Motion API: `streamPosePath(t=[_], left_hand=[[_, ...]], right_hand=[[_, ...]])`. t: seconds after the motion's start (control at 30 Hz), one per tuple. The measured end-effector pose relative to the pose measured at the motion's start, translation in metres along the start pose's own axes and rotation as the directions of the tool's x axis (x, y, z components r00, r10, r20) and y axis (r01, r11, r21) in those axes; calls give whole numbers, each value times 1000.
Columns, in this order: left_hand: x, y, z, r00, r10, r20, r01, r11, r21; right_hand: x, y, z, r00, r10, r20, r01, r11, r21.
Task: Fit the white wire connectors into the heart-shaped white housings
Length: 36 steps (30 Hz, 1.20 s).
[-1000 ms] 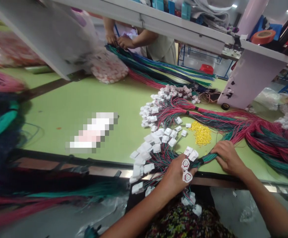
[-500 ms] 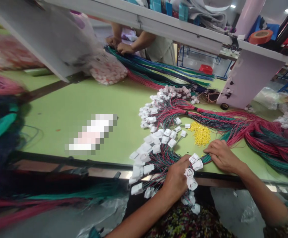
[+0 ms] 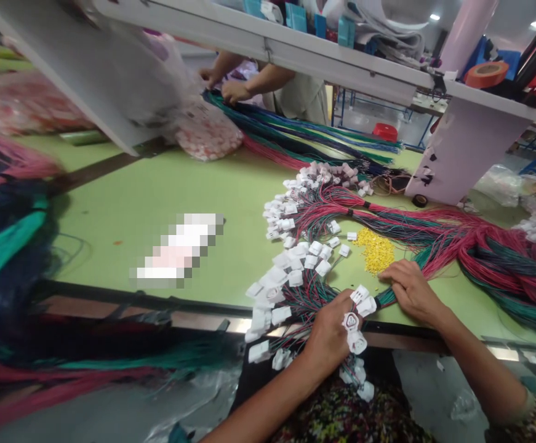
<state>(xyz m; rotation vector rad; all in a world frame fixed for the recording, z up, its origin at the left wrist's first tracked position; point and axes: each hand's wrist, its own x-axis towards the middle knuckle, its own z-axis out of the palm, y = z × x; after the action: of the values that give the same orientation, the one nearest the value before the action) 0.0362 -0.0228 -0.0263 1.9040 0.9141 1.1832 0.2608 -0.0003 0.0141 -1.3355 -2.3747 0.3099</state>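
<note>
My left hand [image 3: 327, 335] is shut on a bunch of thin wires at the table's near edge, with white plastic connectors [image 3: 353, 332] poking out around its fingers. My right hand [image 3: 413, 292] grips a thick red and green wire bundle [image 3: 452, 252] just beyond them. Many more white connectors [image 3: 290, 258] fan out over the green table [image 3: 111, 246] to the left of my hands. A small heap of yellow pieces [image 3: 376, 249] lies above my right hand. A co-worker's hands [image 3: 235, 92] hold a blue and green wire bundle [image 3: 304, 138] across the table.
A white shelf beam [image 3: 268, 46] with boxes and an orange tape roll [image 3: 487, 74] crosses above the table. A pale pillar [image 3: 464, 151] stands at right, a black tape roll [image 3: 419, 200] near its foot. Blurred wire bundles [image 3: 4, 277] hang at left.
My left hand has closed around the connectors, which now show less between its fingers, and moved slightly up. My right hand has shifted left along the bundle. The co-worker's hands have moved slightly.
</note>
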Motion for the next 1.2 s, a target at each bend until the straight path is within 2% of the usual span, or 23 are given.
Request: streamPosePath(t=[0.1,0.17,0.27,0.37,0.47,0.53,0.6,0.73,0.83,0.9,1.03,1.13,1.2], left_hand=[[2,2,0,1000,-15,-6,15,1000,-3],[3,3,0,999,-41,-14,41,999,-1],[4,7,-4,985,-173,1,173,985,-30],[6,14,-12,912,-399,98,410,902,-138],[9,23,-19,857,-479,192,515,805,-294],[11,28,-20,857,-472,206,515,795,-322],[11,31,-19,873,-450,187,486,831,-270],[10,35,-19,916,-381,124,399,894,-205],[6,37,-24,945,-328,14,322,917,-235],[4,38,-27,957,-291,-11,281,935,-218],[3,38,-29,956,-257,143,282,940,-193],[4,39,-27,937,-281,207,328,911,-249],[4,39,-27,923,-304,235,365,883,-295]], right_hand=[[2,-1,3,996,-56,75,54,998,24],[4,0,6,993,-52,107,51,999,6],[7,2,10,999,34,19,-34,999,-27],[6,-5,9,993,68,-101,-58,993,99],[5,-28,6,971,139,-195,-58,927,370],[6,-47,5,952,215,-219,-75,855,514],[10,-62,5,936,277,-216,-95,791,604],[16,-72,7,932,306,-194,-89,712,696],[10,-69,9,909,297,-294,-26,742,670],[0,-67,11,898,261,-354,15,787,617],[-23,-69,14,913,159,-375,71,845,530],[-31,-72,11,923,88,-375,103,881,461],[-30,-71,6,941,71,-331,99,877,471]])
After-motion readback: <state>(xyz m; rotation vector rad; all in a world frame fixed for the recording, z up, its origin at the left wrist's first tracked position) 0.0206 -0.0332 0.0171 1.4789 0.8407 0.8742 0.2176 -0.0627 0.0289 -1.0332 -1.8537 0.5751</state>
